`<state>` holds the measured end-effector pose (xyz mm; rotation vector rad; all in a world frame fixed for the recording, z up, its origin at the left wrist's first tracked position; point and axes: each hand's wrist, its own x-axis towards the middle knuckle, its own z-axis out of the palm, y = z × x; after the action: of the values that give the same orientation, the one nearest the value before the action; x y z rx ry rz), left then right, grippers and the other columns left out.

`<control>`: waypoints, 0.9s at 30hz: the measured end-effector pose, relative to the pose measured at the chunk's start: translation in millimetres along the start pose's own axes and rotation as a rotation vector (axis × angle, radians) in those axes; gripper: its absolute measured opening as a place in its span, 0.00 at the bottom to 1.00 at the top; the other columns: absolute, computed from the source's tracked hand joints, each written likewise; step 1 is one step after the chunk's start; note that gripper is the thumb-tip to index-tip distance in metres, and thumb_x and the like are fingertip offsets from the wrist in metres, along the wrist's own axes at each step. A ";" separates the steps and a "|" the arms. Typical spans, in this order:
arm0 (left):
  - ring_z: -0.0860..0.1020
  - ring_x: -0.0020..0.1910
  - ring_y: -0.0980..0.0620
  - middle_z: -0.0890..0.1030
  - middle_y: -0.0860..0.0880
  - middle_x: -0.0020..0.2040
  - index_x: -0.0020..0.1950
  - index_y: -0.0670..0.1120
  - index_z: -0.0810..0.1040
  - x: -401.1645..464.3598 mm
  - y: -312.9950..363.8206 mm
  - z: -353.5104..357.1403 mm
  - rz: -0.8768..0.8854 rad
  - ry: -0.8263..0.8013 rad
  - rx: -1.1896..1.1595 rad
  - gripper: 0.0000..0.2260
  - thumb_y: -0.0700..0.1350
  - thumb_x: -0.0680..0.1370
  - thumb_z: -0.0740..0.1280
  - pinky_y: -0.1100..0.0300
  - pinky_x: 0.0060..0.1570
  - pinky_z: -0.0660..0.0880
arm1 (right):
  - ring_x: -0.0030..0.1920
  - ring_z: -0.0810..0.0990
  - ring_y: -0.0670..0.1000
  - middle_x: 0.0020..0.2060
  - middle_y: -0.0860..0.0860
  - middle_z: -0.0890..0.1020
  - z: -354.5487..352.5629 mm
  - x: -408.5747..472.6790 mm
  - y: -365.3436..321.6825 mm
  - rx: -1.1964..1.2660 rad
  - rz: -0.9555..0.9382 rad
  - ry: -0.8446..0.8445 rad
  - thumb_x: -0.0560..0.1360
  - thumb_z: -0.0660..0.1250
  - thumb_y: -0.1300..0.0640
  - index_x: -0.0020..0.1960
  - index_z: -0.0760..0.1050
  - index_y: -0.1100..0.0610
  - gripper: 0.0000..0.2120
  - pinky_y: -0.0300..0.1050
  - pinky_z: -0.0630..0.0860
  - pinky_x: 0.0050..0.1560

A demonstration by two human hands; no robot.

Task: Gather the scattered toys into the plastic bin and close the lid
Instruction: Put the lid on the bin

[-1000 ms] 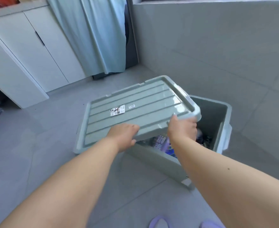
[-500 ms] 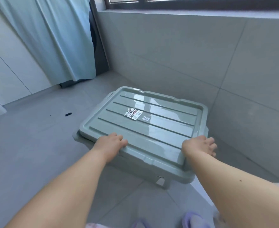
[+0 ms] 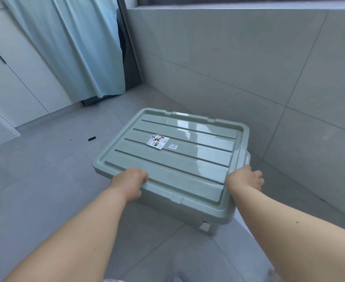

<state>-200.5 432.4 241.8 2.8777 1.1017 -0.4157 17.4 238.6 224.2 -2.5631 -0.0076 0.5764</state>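
Gripping the near left edge of the lid (image 3: 179,157), the left hand (image 3: 130,185) curls its fingers over the rim. The lid covers the green bin (image 3: 209,224) at the frame's centre, hiding its contents. At right, the right hand (image 3: 244,180) holds the lid's near right corner, fingers curled over the edge.

Bright daylight glares on the lid (image 3: 188,151); wide-angle edges bend.

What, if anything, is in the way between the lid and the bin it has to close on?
Nothing visible: the lid already lies over the bin, with the left hand and right hand at its near corners.
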 end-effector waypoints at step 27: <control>0.71 0.63 0.35 0.71 0.37 0.66 0.68 0.36 0.62 88.1 -25.9 11.3 -0.714 0.072 -0.596 0.27 0.55 0.80 0.59 0.49 0.56 0.68 | 0.53 0.77 0.62 0.55 0.61 0.77 -46.8 124.2 -1.0 0.126 0.032 -0.036 0.77 0.64 0.54 0.64 0.69 0.64 0.20 0.47 0.70 0.45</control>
<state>-157.4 507.8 209.7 1.9469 1.8618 0.0252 149.4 231.1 211.7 -2.4345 0.0551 0.6157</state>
